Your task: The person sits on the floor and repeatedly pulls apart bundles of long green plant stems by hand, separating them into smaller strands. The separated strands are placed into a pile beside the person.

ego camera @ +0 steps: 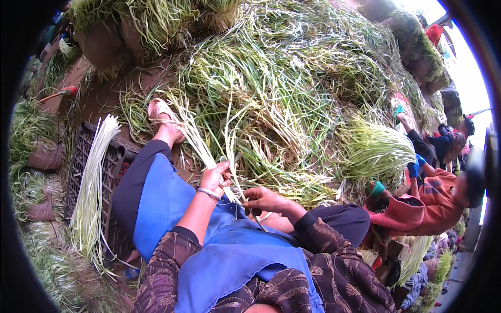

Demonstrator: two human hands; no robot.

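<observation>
My left hand, with a bracelet at the wrist, grips a small bunch of pale leafy stalks. Their white cut ends stick out below my fist, over the blue apron on my lap. With bent fingers my right hand pinches a single long stalk just right of the bunch. That stalk's leafy top points away from me, and its lower end hangs over the apron. Beyond both hands spreads a thick layer of loose green leaves and stalks.
At my left, a long bundle of pale stalks lies over a black plastic crate. Bulky wrapped bundles of greens stand at the far left. On the right, a person in orange with blue gloves holds a large bunch.
</observation>
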